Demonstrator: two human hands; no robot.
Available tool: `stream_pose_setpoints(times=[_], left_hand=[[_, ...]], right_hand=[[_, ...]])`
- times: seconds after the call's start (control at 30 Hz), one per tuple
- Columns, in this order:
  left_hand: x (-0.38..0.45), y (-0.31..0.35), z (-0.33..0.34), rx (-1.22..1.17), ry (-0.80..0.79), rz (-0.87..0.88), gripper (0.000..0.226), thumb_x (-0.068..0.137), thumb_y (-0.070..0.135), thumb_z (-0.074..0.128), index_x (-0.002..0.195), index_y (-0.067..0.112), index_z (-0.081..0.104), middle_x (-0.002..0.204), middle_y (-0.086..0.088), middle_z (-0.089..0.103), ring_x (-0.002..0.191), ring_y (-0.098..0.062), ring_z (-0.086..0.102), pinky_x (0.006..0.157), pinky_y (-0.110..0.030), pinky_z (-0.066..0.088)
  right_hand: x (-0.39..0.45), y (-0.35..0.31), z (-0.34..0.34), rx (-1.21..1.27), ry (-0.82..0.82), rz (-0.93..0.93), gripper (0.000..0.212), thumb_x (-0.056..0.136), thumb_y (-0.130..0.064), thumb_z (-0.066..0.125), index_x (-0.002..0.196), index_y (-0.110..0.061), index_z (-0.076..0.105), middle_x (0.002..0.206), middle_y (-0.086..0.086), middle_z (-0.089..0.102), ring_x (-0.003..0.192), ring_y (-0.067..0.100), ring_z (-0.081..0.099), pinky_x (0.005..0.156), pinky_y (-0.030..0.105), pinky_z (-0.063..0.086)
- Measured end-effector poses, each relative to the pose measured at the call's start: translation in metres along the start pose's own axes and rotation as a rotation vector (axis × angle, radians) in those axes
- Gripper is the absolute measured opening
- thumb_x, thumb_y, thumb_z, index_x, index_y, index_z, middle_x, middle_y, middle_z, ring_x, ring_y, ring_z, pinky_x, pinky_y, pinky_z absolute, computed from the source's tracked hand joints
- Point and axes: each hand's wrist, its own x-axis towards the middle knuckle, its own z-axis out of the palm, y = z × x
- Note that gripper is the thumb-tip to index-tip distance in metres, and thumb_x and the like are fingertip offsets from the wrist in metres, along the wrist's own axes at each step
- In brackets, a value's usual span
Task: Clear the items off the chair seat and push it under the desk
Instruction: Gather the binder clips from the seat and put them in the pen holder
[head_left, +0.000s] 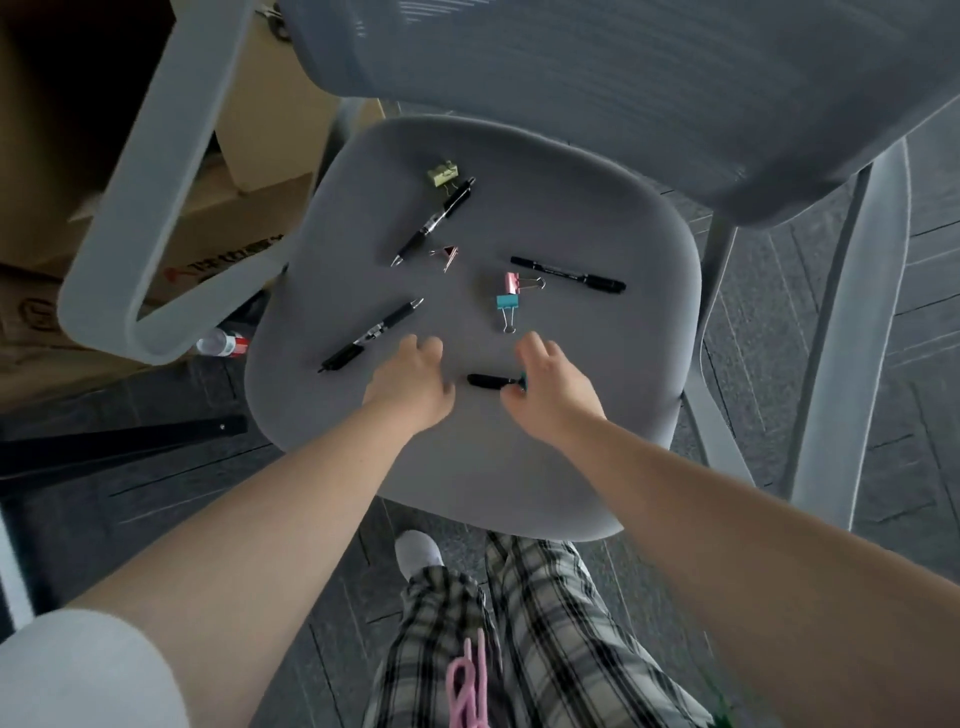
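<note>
Over the near part of the chair seat, the right hand is pinching a black marker; the left hand is hovering just beside it, fingers loosely spread.

Setting: office or study workspace. Evidence: grey mesh-back task chair with a padded chair seat and a looped plastic armrest. Stationery lies scattered on the seat beyond the fingertips of both hands: black retractable pens, a black marker, and binder clips in yellow-green, pink and teal. Flooring is dark grey carpet tile with visible seams, typical of commercial interiors. Left of the left hand's fingers, past the armrest, stand stacked printed cardboard boxes, which suggests storage or recent delivery. A small white bottle with a red band lies on the floor beside them.
</note>
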Motion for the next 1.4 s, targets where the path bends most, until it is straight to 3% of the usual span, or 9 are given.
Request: stream_pose_setpoints(times=[0.17,0.4,0.53,0.73,0.8,0.9,1.03,1.17,1.4], left_hand=[[0.011,0.016,-0.032,-0.139,0.135,0.043,0.014,0.083,-0.005,0.042,0.092,0.006,0.04,0.109,-0.021,0.051,0.078,-0.035,0.045,0.064,-0.036,0.031],[0.048,0.028,-0.061,-0.236,0.185,0.058,0.056,0.084,-0.005,0.038,0.134,0.019,0.034,0.135,-0.011,0.035,0.097,-0.039,0.053,0.079,-0.039,0.039],[0.071,0.033,-0.06,-0.206,0.239,0.1,0.062,0.082,-0.007,0.041,0.137,0.022,0.033,0.145,-0.007,0.021,0.092,-0.036,0.053,0.077,-0.039,0.046],[0.092,0.036,-0.043,-0.046,0.24,0.19,0.037,0.093,0.014,0.051,0.129,0.009,0.041,0.134,-0.02,0.033,0.09,-0.04,0.058,0.069,-0.043,0.045],[0.094,0.035,-0.041,-0.01,0.189,0.14,0.027,0.091,0.007,0.053,0.117,0.006,0.044,0.126,-0.019,0.036,0.074,-0.037,0.051,0.063,-0.039,0.039],[0.093,0.037,-0.041,-0.042,0.149,0.063,0.026,0.085,-0.008,0.046,0.107,0.006,0.043,0.117,-0.02,0.039,0.07,-0.035,0.044,0.063,-0.039,0.037],[0.091,0.043,-0.054,-0.207,0.28,0.103,0.019,0.084,-0.009,0.04,0.098,0.004,0.043,0.11,-0.02,0.046,0.074,-0.034,0.046,0.064,-0.037,0.035],[0.108,0.047,-0.084,-0.355,0.479,0.082,0.021,0.095,0.008,0.035,0.112,0.002,0.044,0.114,-0.019,0.049,0.088,-0.036,0.049,0.072,-0.038,0.037],[0.159,0.034,-0.105,-0.183,0.361,0.032,0.05,0.094,0.024,0.049,0.14,0.016,0.032,0.131,-0.021,0.046,0.116,-0.04,0.05,0.093,-0.045,0.043]], right_hand=[[0.033,-0.011,-0.022,0.077,0.105,0.193,0.017,0.089,-0.016,0.037,0.094,-0.006,0.05,0.112,0.012,0.051,0.093,0.035,0.053,0.069,0.033,0.037],[0.075,-0.023,-0.022,0.169,0.119,0.277,0.046,0.089,-0.047,0.054,0.111,-0.009,0.043,0.111,0.007,0.061,0.095,0.032,0.061,0.064,0.033,0.041],[0.088,-0.021,-0.017,0.179,0.094,0.284,0.047,0.087,-0.042,0.062,0.115,-0.007,0.045,0.113,0.006,0.062,0.098,0.03,0.063,0.064,0.032,0.04],[0.092,-0.01,-0.012,0.156,0.09,0.263,0.026,0.089,-0.024,0.055,0.106,-0.006,0.048,0.103,0.011,0.064,0.076,0.028,0.052,0.061,0.031,0.039],[0.091,-0.007,-0.013,0.17,0.087,0.248,0.021,0.086,-0.023,0.055,0.098,-0.009,0.045,0.098,0.01,0.062,0.075,0.029,0.053,0.059,0.03,0.038],[0.086,-0.005,-0.02,0.195,0.109,0.196,0.02,0.084,-0.023,0.055,0.09,-0.011,0.04,0.089,0.005,0.053,0.075,0.028,0.052,0.058,0.029,0.037],[0.086,-0.004,-0.036,0.22,0.192,0.059,0.021,0.086,-0.025,0.058,0.094,-0.008,0.047,0.097,0.004,0.051,0.077,0.024,0.05,0.062,0.03,0.04],[0.098,-0.015,-0.042,0.195,0.205,0.001,0.025,0.087,-0.023,0.059,0.102,-0.004,0.051,0.111,0.011,0.05,0.079,0.029,0.05,0.064,0.032,0.041],[0.113,-0.028,-0.032,0.043,0.11,0.007,0.029,0.09,-0.021,0.055,0.11,-0.002,0.048,0.116,0.015,0.051,0.095,0.038,0.057,0.063,0.034,0.038]])
